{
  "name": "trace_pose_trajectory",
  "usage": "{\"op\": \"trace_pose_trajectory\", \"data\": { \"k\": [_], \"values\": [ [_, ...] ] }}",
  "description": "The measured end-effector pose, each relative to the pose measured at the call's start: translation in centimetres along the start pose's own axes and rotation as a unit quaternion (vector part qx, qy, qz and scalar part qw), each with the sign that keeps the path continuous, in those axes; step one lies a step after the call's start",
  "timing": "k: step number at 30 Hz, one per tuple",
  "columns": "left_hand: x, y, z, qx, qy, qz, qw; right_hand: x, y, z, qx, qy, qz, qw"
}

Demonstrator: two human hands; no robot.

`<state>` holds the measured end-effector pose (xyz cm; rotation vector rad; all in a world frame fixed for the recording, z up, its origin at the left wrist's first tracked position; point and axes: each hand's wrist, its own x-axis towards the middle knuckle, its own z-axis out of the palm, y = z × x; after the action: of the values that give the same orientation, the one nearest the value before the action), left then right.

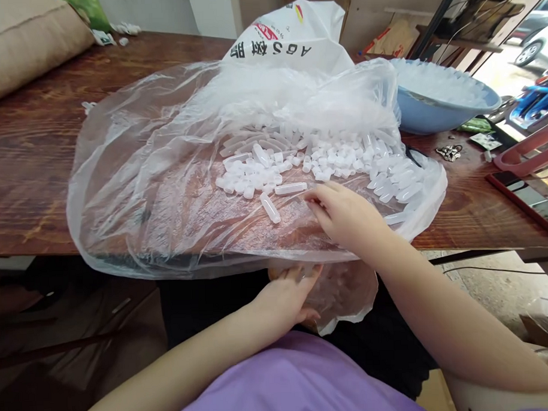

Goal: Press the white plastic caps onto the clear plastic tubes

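Note:
My right hand (pixel 341 212) is above the clear plastic sheet (pixel 166 203), thumb and fingers drawn together. Anything between its fingertips is too small to make out. Close to it lie two clear plastic tubes (pixel 290 188), one crosswise and one slanted, beside a pile of short white plastic caps (pixel 246 173). A second group of caps (pixel 335 155) and several longer clear tubes (pixel 396 177) lie further right. Below the table edge, my left hand (pixel 288 295) has its thumb apart from its fingers, next to an open plastic bag (pixel 344 293); its fingertips are partly hidden.
A blue basin (pixel 432 110) heaped with whitish pieces stands at the back right. Behind the sheet rises a white printed sack (pixel 290 37). A brown roll (pixel 30 46) lies back left on the wooden table (pixel 26 190). A red stool (pixel 530 151) is at far right.

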<state>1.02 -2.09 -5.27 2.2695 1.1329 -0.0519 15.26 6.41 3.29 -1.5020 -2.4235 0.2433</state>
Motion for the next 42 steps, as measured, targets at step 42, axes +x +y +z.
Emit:
{"op": "trace_pose_trajectory", "data": {
  "k": [42],
  "values": [
    [-1.8, 1.2, -5.4, -0.122, -0.064, -0.102, 0.985, -9.7, -1.4, 2.5, 0.220, -0.086, -0.070, 0.969]
  ]
}}
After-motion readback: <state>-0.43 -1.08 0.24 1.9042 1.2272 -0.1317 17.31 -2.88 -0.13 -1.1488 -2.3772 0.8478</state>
